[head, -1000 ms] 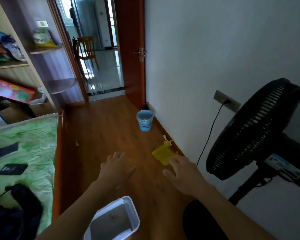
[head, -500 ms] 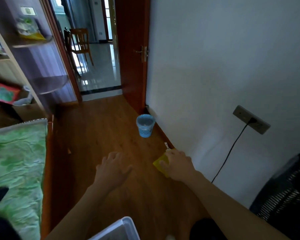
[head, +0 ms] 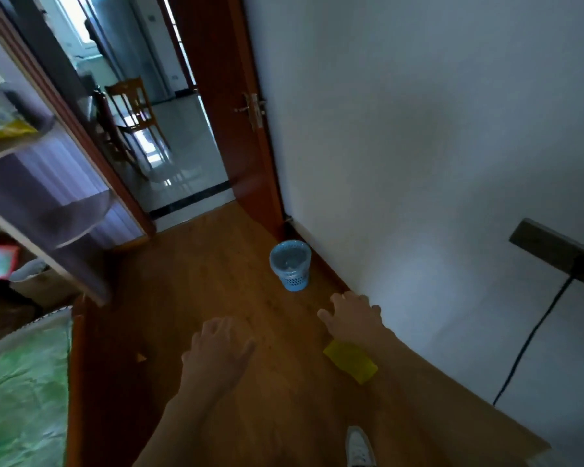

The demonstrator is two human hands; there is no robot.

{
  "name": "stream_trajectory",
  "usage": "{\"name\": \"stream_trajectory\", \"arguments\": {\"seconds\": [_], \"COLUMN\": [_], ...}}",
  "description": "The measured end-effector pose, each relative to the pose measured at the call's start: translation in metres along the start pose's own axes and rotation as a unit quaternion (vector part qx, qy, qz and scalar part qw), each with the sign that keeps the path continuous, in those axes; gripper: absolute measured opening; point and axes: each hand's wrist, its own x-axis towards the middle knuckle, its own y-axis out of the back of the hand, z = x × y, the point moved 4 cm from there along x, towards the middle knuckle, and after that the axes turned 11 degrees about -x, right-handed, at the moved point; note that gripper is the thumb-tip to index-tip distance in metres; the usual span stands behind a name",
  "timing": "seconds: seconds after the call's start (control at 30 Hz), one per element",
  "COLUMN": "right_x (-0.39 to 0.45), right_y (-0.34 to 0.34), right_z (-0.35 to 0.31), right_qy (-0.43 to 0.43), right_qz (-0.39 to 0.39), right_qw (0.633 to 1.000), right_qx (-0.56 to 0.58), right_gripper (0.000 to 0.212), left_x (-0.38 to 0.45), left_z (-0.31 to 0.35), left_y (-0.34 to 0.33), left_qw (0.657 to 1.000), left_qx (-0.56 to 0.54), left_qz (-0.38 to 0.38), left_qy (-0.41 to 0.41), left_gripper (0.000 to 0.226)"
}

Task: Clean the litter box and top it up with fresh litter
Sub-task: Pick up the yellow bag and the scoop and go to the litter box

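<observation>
A yellow scoop (head: pixel 351 363) lies on the wooden floor beside the white wall. My right hand (head: pixel 351 317) hovers over its far end with fingers spread, and my forearm crosses above it, hiding the handle; I cannot tell whether the hand touches it. My left hand (head: pixel 216 348) is held out over the bare floor, fingers relaxed, holding nothing. A small blue mesh bin (head: pixel 290 269) with a liner stands against the baseboard just beyond my right hand. The litter box is out of view.
A bed with a green cover (head: pixel 21 382) and a wooden frame runs along the left. Shelves (head: pixel 64 217) stand at the left. An open door (head: pixel 223 106) leads to a tiled room. A black cable (head: pixel 533 335) hangs from a wall socket (head: pixel 553 251). My white shoe (head: pixel 359 446) is below.
The view moved forward and the litter box and the fan dropped out of sight. My right hand went from short of the scoop to over its far end. My left hand stayed open.
</observation>
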Motion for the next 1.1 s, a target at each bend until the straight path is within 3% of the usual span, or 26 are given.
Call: {"name": "stream_trajectory", "arguments": {"seconds": [0.13, 0.33, 0.5, 0.67, 0.87, 1.1], "right_x": [0.058, 0.112, 0.144, 0.184, 0.239, 0.251], "right_y": [0.026, 0.062, 0.063, 0.067, 0.066, 0.070], "right_z": [0.052, 0.113, 0.143, 0.151, 0.135, 0.088], "right_qy": [-0.045, -0.077, -0.089, -0.134, -0.262, -0.359], "right_qz": [0.002, 0.045, 0.003, 0.007, 0.023, 0.010], "right_qw": [0.999, 0.995, 0.992, 0.989, 0.962, 0.923], "right_qx": [0.003, 0.042, 0.088, 0.066, 0.069, 0.137], "right_gripper": [0.058, 0.053, 0.058, 0.056, 0.056, 0.053], "left_x": [0.096, 0.188, 0.255, 0.346, 0.461, 0.516], "left_z": [0.068, 0.134, 0.166, 0.185, 0.202, 0.216], "left_y": [0.000, -0.007, -0.021, -0.034, -0.049, -0.066], "left_qw": [0.997, 0.993, 0.985, 0.968, 0.930, 0.866], "left_qx": [0.046, 0.028, 0.008, 0.044, 0.050, 0.140], "left_qz": [-0.042, -0.060, -0.091, -0.125, -0.179, -0.286], "left_qy": [-0.034, -0.098, -0.146, -0.214, -0.318, -0.385], "left_gripper": [0.067, 0.066, 0.054, 0.059, 0.063, 0.058]}}
